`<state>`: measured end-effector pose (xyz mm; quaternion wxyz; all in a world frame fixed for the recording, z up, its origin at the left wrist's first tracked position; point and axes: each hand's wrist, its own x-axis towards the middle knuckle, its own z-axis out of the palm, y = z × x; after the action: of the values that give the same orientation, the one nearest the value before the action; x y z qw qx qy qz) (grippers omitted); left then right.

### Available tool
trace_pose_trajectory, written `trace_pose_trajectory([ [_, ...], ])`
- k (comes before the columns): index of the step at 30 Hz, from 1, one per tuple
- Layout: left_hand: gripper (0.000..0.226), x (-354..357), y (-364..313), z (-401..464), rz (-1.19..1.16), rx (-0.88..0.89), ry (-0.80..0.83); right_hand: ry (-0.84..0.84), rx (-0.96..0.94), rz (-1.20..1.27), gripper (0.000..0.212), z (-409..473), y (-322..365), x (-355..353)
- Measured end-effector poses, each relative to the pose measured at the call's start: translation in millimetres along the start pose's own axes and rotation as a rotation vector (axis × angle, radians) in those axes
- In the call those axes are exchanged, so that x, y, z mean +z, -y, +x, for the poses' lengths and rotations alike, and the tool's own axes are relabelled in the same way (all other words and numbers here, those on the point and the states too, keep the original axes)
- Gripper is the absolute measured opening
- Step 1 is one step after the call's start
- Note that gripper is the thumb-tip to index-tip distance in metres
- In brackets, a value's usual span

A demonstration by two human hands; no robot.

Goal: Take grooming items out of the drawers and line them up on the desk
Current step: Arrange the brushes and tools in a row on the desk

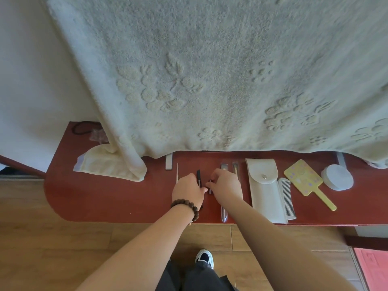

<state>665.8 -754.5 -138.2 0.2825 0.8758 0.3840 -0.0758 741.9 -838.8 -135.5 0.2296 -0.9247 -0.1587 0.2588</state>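
Note:
On the red desk a row of grooming items lies side by side. My left hand, with a bead bracelet, rests on a black pen-like stick. My right hand pinches a small dark item just right of it. To the right lie a clear-sleeved brush, a second brush, a white snap pouch, a white comb, a yellow hand mirror and a round white pad stack. Left of my hands lie a thin wooden stick and a white file.
A large cream embossed towel hangs over the back of the desk and hides what stands behind. A cream cloth and a black hair tie lie at the desk's left end. Wooden floor, my shoe and a pink mat are below.

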Motion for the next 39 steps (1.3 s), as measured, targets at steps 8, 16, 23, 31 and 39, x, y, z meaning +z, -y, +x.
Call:
trace_pose_trajectory([
  [8,0.035,2.3,-2.1,-3.5,0.092,0.022,-0.045,0.012,-0.043,0.055,0.022,0.1,-9.0,-0.6],
  [16,0.038,0.3,-5.9,-10.0,0.116,0.021,-0.065,-0.006,-0.091,0.054,0.023,-7.0,-13.2,-11.7],
  [23,0.027,-12.6,-2.7,-28.5,-0.004,0.147,-0.166,-0.071,-0.090,0.162,0.017,-35.2,-29.4,-36.5],
  [31,0.031,-17.9,-19.8,-62.0,-0.128,0.381,-0.147,-0.155,0.000,0.276,0.014,-89.9,-60.1,-51.5],
  [39,0.033,14.6,-59.8,-90.8,-0.126,0.574,-0.020,-0.255,0.166,0.292,0.011,-138.4,-118.3,-60.7],
])
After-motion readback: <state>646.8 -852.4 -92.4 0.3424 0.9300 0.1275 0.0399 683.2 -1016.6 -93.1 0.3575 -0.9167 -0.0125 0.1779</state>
